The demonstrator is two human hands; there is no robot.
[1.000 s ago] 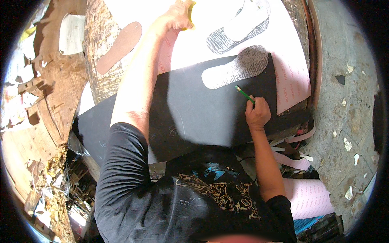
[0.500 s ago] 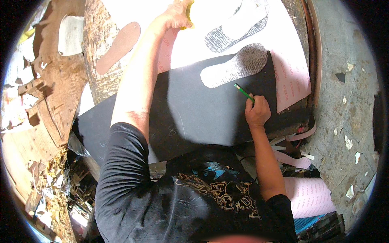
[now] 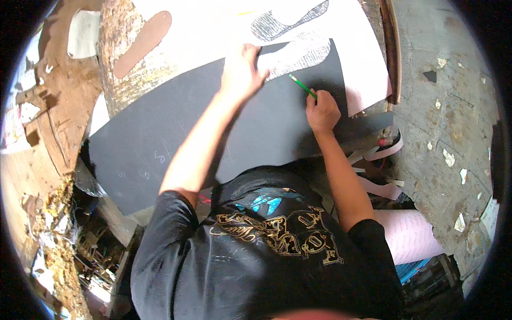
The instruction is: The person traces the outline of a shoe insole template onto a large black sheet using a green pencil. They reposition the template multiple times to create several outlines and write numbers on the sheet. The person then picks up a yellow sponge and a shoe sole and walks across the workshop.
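Observation:
A pale, speckled insole-shaped piece [image 3: 304, 53] lies near the far edge of a large black sheet [image 3: 154, 138]. Beside its left end is my left hand [image 3: 242, 77], thumb and fingers spread around that end. My right hand [image 3: 323, 112] is closed around a green pencil [image 3: 304, 87], just on the near side of the insole shape. The pencil's eraser end points away to the far left, while its other end is hidden by my fingers. Pale handwritten marks show on the left part of the black sheet.
Beyond lies a white sheet [image 3: 208, 32] with another dark speckled insole shape [image 3: 269, 26]. A brown insole-shaped piece [image 3: 143, 45] rests on the worn wood at left. A pink printed roll [image 3: 408, 237] and curled strips [image 3: 381, 188] sit at lower right, beside the scrap-strewn floor [image 3: 448, 128].
My left hand has come back from a yellow thing on the white sheet to the insole shape's left end. The right hand still holds the pencil. The whole view has shifted somewhat.

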